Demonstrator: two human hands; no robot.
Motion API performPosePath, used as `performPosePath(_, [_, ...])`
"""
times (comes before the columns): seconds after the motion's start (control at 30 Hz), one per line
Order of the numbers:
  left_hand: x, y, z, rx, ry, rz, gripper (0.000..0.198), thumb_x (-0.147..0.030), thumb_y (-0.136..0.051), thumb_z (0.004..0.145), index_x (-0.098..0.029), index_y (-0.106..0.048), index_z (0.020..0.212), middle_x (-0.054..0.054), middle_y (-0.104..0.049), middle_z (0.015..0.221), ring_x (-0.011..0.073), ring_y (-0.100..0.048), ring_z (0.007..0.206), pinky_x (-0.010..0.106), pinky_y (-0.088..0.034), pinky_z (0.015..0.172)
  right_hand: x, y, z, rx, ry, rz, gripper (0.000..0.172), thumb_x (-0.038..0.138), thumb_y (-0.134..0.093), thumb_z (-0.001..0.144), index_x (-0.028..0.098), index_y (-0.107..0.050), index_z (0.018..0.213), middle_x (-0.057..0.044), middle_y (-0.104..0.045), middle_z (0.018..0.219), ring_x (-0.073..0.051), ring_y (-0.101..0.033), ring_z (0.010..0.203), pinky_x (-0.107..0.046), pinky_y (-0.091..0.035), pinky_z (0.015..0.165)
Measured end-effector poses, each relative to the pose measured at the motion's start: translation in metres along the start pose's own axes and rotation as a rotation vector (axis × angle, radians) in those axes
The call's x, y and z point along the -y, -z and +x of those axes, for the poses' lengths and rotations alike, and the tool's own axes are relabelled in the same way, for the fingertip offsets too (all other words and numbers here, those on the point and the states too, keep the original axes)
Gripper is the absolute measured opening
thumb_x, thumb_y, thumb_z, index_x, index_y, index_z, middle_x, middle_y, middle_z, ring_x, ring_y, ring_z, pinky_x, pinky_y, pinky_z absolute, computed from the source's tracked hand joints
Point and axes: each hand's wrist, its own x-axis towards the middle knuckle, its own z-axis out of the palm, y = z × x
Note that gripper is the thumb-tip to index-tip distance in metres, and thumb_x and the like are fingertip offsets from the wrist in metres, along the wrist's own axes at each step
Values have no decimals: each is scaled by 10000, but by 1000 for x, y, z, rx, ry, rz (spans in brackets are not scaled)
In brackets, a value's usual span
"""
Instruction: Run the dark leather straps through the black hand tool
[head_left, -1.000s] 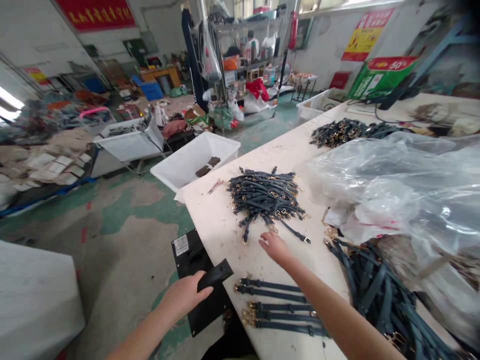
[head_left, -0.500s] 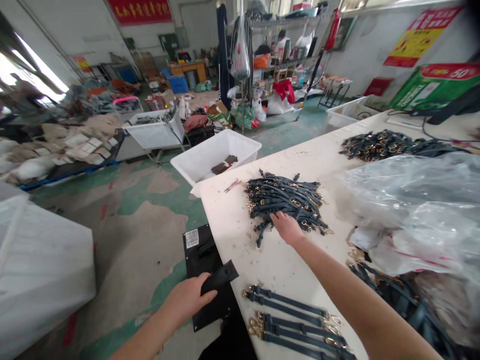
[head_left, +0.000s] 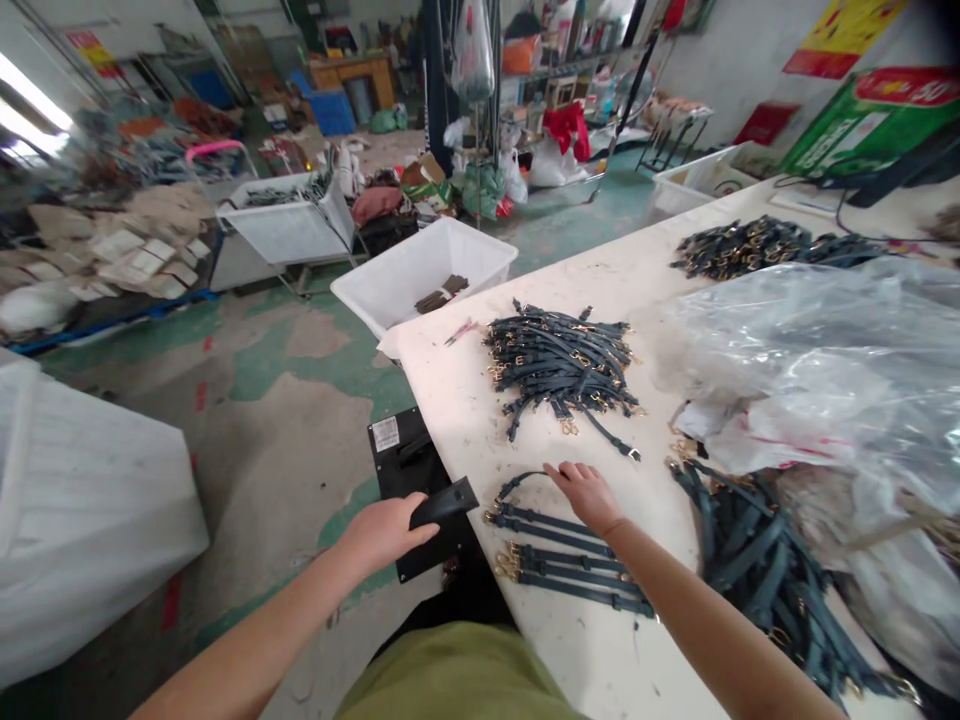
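My left hand (head_left: 390, 530) is wrapped round a black bar-shaped piece (head_left: 446, 503) beside the table's left edge, above a black panel (head_left: 397, 480) with a white label. My right hand (head_left: 585, 492) pinches a dark blue-grey strap (head_left: 520, 483) low over the white table (head_left: 600, 660); the strap curves left from my fingers. Just below it, several similar straps (head_left: 570, 575) with gold clasps lie side by side, partly covered by my right forearm. Farther up the table is a tangled pile of such straps (head_left: 559, 360).
Small scissors (head_left: 460, 332) lie near the table's far left corner. Clear plastic sheeting (head_left: 840, 370) and another strap heap (head_left: 757, 560) cover the right side. A third pile (head_left: 750, 245) sits farther back. A white bin (head_left: 367, 290) stands beyond the edge.
My right hand has moved from the pile toward me, bringing a strap beside the laid-out row. Another strap now sticks out from the pile's near side. My left hand still grips the black piece.
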Motion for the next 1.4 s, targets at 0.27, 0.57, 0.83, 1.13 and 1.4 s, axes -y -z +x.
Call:
performPosePath(0.27, [-12,3,7,6,-63,53,452,-579,-354,723,-256,-503,1002,50,-636,891,221,-591,800,276,-412,632,17,5,5,-43,-34,72,413,181,-360,811,215,-377,1223,-96,-418,1185,-224,-371,1043,-349,-262,857])
performPosePath(0.57, [-51,13,35,-3,-133,213,487,-599,-361,709,-234,-532,983,66,-634,834,228,-591,751,291,-427,607,46,-4,63,92,-328,427,254,293,-347,834,224,-545,976,-40,-500,962,-139,-497,836,-224,-329,676])
performPosePath(0.83, [-91,18,87,-37,-178,348,432,-543,-414,709,-249,-553,993,52,-639,871,208,-591,789,285,-444,678,42,-12,53,21,-390,483,222,236,-384,815,208,-559,947,-47,-505,945,-133,-492,822,-219,-313,679])
performPosePath(1.13, [-94,24,89,-46,-221,500,421,-549,-400,709,-234,-553,941,60,-643,822,218,-600,748,306,-463,629,35,-22,55,-23,-404,607,253,200,-365,816,191,-517,1018,-60,-521,989,-138,-486,886,-222,-305,750])
performPosePath(1.4, [-103,22,94,10,-215,446,449,-554,-399,704,-238,-548,986,61,-636,874,221,-588,815,318,-447,706,34,-31,54,-75,-378,635,250,200,-365,813,190,-506,1020,-58,-531,980,-141,-491,873,-222,-306,742])
